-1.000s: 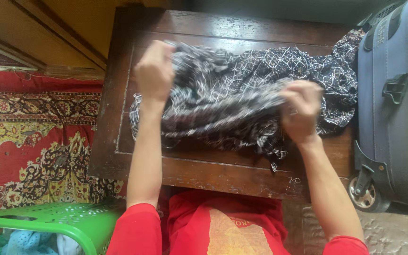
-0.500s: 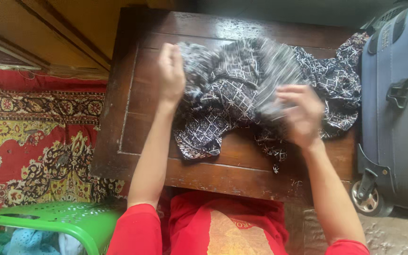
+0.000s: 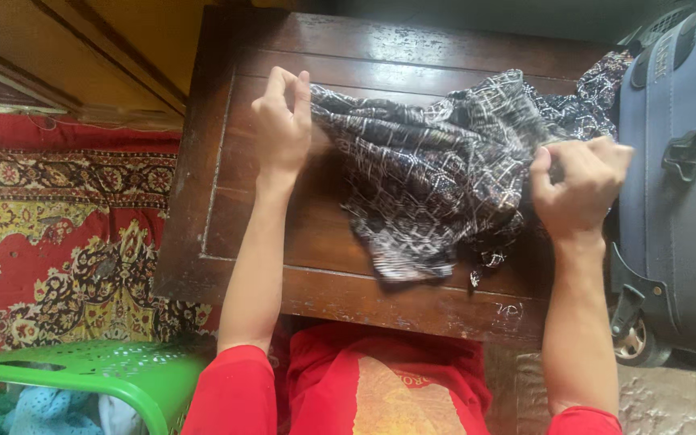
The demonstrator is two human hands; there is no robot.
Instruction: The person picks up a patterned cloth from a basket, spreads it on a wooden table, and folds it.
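Head view shows me the left hand (image 3: pixel 282 129) pinching one edge of a dark patterned garment (image 3: pixel 445 169) between thumb and fingers (image 3: pixel 300 89), while the right hand (image 3: pixel 577 189) is closed in a fist on the opposite edge near the blue suitcase (image 3: pixel 678 185). The cloth hangs stretched between them, its lower part drooping onto the dark wooden surface (image 3: pixel 235 225). I judge it light, thin and very limp: it creases and sags wherever unsupported, so a hold at edges or corners, kept taut, would suit better than any grab at the bunched middle. Compared with a second ago, the hands have drawn wider apart, the right one moving toward the suitcase, and the crumpled heap has opened into a flatter span.
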